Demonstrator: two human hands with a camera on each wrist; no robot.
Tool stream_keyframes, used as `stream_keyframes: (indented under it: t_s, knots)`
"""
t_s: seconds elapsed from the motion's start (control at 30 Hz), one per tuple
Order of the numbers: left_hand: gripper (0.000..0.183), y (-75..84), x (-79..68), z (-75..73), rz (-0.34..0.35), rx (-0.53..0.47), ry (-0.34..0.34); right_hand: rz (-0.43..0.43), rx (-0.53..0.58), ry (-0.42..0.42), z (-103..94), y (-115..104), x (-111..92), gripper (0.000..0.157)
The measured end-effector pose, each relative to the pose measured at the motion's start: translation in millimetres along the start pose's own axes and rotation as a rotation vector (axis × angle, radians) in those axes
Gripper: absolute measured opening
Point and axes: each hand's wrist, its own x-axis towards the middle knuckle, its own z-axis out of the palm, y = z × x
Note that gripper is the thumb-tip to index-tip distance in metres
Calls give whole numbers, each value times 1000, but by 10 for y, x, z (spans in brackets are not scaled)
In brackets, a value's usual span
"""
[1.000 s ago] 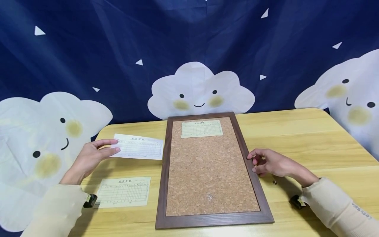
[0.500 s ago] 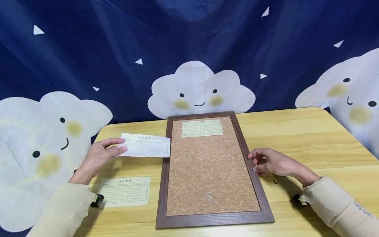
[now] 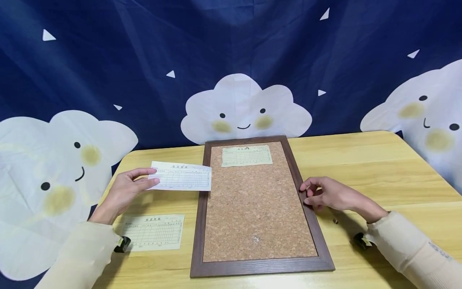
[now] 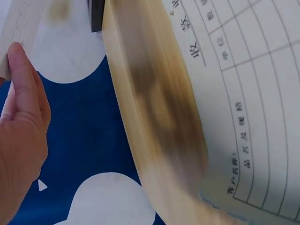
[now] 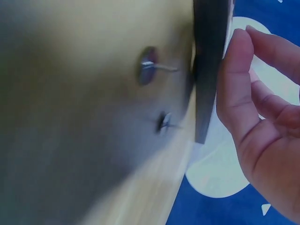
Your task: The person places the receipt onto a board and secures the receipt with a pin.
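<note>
Pinched between thumb and fingers of my left hand is a white receipt slip, a printed form with a ruled grid. Its right end overlaps the left frame of a cork board in the head view. My right hand is at the board's right frame, loosely curled with thumb and index tips apart, nothing visible between them. Close by on the table lie two thumbtacks, seen in the right wrist view: a larger-looking thumbtack and another thumbtack. The head view shows one thumbtack.
A second receipt slip lies on the wooden table, left of the board. Near the top of the cork is another slip with a dark spot at its upper edge. Behind the table hangs a navy cloth with cloud faces.
My left hand has carried the slip rightward, so its end now reaches past the board's left frame. My right hand has shifted slightly up and left at the frame.
</note>
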Motion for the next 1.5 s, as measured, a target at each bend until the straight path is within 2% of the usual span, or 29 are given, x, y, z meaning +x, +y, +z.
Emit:
stream_keyframes:
  t_s: [0.37,1.07,1.37,1.5]
  knots:
    - [44,15,-11,40,-13,46,25,-23,-35,-11,47,-209,159,22]
    - [47,28,-7,161,-10,-54,-3,-42,9,-45,209,-492,485,28]
    - [31,44,-1,217,-13,-130,-8,-74,16,-60,319,-586,662,18]
    - [31,48,-5,233,-18,-126,-7,-69,21,-70,362,-618,726,16]
